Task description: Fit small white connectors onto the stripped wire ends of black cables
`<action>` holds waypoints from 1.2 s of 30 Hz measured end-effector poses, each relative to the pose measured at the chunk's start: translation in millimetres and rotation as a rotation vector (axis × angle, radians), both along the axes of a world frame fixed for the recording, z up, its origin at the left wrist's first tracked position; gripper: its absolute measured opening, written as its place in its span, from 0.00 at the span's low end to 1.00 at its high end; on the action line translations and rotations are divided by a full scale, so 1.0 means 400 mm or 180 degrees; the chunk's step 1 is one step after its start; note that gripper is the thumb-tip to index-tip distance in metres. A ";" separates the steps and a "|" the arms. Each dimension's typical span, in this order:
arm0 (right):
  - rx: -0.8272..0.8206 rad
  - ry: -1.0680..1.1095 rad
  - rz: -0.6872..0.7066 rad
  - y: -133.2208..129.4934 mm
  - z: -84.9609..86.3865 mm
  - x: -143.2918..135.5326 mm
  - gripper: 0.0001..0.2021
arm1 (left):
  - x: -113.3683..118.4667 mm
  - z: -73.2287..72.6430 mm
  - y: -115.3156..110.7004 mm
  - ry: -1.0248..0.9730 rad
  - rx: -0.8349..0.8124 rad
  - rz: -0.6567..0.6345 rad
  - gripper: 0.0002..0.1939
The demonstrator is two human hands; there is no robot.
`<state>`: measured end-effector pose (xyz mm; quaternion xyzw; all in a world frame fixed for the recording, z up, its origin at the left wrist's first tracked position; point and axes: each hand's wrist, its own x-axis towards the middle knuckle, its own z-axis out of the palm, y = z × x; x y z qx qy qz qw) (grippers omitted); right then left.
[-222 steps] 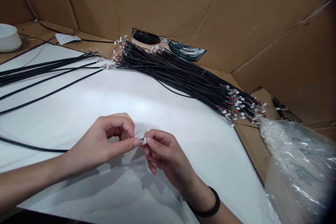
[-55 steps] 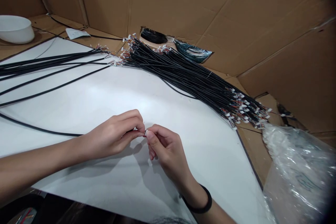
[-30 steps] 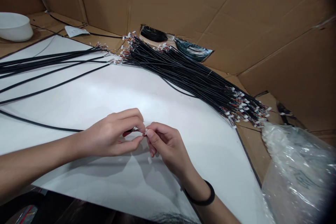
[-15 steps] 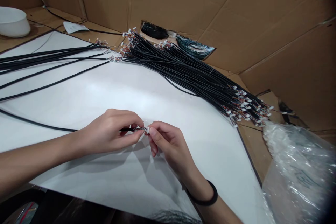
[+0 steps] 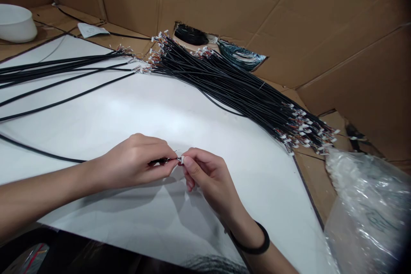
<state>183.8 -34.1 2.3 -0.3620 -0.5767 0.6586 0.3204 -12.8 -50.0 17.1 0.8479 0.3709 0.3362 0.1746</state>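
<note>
Clock positions are read from the hands. Brown cardboard walls (image 5: 218,0) enclose the far side. The white-topped bench (image 5: 135,115) fills the area below them. A pile of black cables (image 5: 221,79), white connectors at its ends, lies at 1 o'clock. A clear plastic bag (image 5: 362,209) sits between 3 and 4 o'clock. Loose cables (image 5: 64,66) extend at 10 o'clock, wire ends towards the pile. 1 single cable (image 5: 41,152) enters from 9 o'clock and passes into the left hand (image 5: 138,158). That hand's grip is narrow, fingertips and thumb pinched on the cable's wire end. The right hand (image 5: 208,175) has its grip on the small white connector, thumb uppermost. Far off at 10 o'clock stands a white bowl (image 5: 17,25); a paper slip (image 5: 93,30) lies right of it. A black wristband (image 5: 253,246) circles the right wrist. The small white connector (image 5: 182,159) sits between the 2 hands, above the bench, with short wires at its 9 o'clock side. 1 thin strand (image 5: 176,150) projects just above the left fingertips.
</note>
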 end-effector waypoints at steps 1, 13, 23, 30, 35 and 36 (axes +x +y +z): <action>0.0016 -0.0011 -0.0006 0.000 -0.001 0.000 0.11 | 0.000 0.000 0.000 0.0024 0.0019 0.0014 0.07; 0.0126 0.0004 -0.0153 -0.013 0.004 -0.012 0.09 | 0.007 -0.012 -0.004 0.0146 0.0353 0.0086 0.08; 0.0250 0.0095 -0.0126 -0.012 -0.014 -0.012 0.09 | 0.009 -0.008 -0.004 0.0228 0.0422 0.0120 0.11; 0.0368 -0.0001 -0.0141 -0.013 -0.009 -0.016 0.09 | 0.007 -0.010 -0.004 0.0232 0.0425 0.0088 0.10; 0.0362 -0.0061 -0.0165 -0.008 -0.006 -0.018 0.09 | 0.008 -0.013 -0.005 0.0291 0.0501 0.0153 0.11; 0.0303 -0.0078 -0.0144 -0.007 -0.004 -0.018 0.10 | 0.009 -0.012 -0.006 0.0273 0.0508 0.0156 0.11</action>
